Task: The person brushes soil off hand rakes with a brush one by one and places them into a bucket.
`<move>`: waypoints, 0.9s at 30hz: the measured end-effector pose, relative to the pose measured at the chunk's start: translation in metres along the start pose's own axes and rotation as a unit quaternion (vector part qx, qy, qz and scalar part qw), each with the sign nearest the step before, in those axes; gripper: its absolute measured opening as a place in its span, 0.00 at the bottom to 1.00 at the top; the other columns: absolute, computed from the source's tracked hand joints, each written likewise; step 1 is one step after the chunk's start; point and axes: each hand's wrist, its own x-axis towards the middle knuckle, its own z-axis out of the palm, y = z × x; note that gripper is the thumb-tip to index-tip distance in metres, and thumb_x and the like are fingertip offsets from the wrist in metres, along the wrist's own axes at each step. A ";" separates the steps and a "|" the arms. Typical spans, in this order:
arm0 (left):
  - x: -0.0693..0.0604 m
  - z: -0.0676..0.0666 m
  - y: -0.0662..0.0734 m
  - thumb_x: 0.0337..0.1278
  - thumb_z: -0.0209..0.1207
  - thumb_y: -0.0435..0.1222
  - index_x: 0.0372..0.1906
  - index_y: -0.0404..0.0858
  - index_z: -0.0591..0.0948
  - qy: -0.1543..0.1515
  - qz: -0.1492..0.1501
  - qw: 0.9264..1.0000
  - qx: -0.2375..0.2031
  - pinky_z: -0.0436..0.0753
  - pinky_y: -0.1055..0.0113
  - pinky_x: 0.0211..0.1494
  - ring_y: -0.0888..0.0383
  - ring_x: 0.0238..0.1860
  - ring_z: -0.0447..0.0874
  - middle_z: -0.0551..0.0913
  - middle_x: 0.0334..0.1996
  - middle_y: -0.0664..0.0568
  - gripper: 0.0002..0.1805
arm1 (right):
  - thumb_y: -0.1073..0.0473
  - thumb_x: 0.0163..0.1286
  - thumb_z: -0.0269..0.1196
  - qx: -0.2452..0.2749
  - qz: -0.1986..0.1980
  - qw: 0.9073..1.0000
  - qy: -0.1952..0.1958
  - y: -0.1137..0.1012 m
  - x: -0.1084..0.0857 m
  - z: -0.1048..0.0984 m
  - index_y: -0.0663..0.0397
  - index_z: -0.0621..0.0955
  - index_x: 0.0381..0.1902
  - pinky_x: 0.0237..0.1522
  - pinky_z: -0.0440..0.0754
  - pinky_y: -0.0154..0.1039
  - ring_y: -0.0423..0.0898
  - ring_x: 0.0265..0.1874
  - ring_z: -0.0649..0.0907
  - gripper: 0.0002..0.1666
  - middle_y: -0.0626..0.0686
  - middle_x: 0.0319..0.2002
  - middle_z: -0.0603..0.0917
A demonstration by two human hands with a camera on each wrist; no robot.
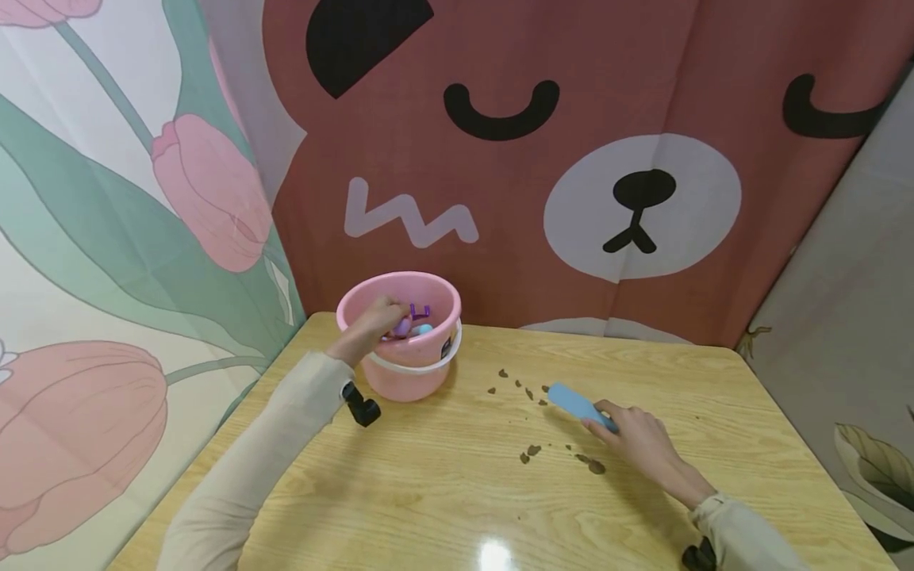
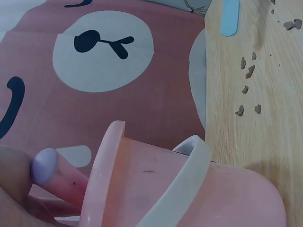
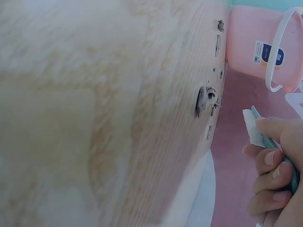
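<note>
My left hand (image 1: 382,316) reaches over the rim into a pink bucket (image 1: 407,381) at the table's left. Beside its fingers is a purple-ended pink thing (image 2: 45,166); whether the fingers grip it is hidden. A purple piece (image 1: 420,312) and a light blue piece (image 1: 423,329) also lie inside the bucket. Over the table's right half, my right hand (image 1: 639,440) grips a light blue brush (image 1: 574,402) by its handle. White bristles (image 3: 253,127) show along the brush in the right wrist view. Brown crumbs (image 1: 529,393) lie scattered near its tip.
More brown bits (image 1: 596,466) are on the wooden table (image 1: 400,500) nearer me. The bucket's white handle (image 1: 421,369) hangs down at its front. A curtain printed with a bear (image 1: 500,198) stands close behind the table.
</note>
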 end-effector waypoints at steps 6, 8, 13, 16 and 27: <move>0.001 0.000 0.000 0.59 0.46 0.28 0.16 0.38 0.71 -0.013 0.003 1.000 -0.002 0.66 0.75 0.20 0.64 0.15 0.65 0.69 0.14 0.55 0.16 | 0.49 0.67 0.67 0.004 -0.001 1.000 0.000 -0.001 0.001 0.000 0.61 0.83 0.51 0.13 0.52 0.30 0.35 0.09 0.55 0.23 0.40 0.08 0.61; 0.002 0.000 0.000 0.59 0.45 0.27 0.15 0.38 0.69 -0.011 0.006 1.000 0.004 0.66 0.75 0.20 0.64 0.16 0.65 0.68 0.13 0.55 0.16 | 0.48 0.68 0.67 0.004 -0.001 1.000 0.000 -0.002 0.000 0.000 0.60 0.83 0.51 0.13 0.52 0.31 0.35 0.09 0.55 0.23 0.40 0.08 0.61; 0.003 -0.003 -0.002 0.68 0.44 0.31 0.18 0.37 0.69 0.004 0.003 1.000 0.009 0.67 0.73 0.20 0.60 0.19 0.66 0.69 0.15 0.54 0.18 | 0.47 0.68 0.66 0.002 0.002 1.000 -0.002 -0.003 0.000 -0.002 0.60 0.82 0.52 0.13 0.53 0.31 0.36 0.09 0.56 0.24 0.41 0.08 0.61; 0.002 -0.004 -0.001 0.72 0.44 0.33 0.20 0.36 0.70 0.008 -0.001 1.000 -0.008 0.69 0.71 0.22 0.58 0.22 0.68 0.70 0.17 0.53 0.19 | 0.47 0.68 0.66 0.001 0.003 1.000 -0.004 -0.003 0.000 -0.002 0.60 0.82 0.52 0.13 0.53 0.31 0.36 0.09 0.57 0.24 0.41 0.08 0.62; -0.005 -0.005 -0.001 0.70 0.46 0.32 0.19 0.38 0.68 0.035 0.041 0.998 -0.025 0.68 0.70 0.24 0.58 0.23 0.68 0.71 0.19 0.51 0.18 | 0.49 0.68 0.67 -0.005 0.005 1.000 -0.005 -0.005 0.001 -0.001 0.61 0.82 0.51 0.14 0.52 0.31 0.37 0.10 0.57 0.23 0.42 0.09 0.61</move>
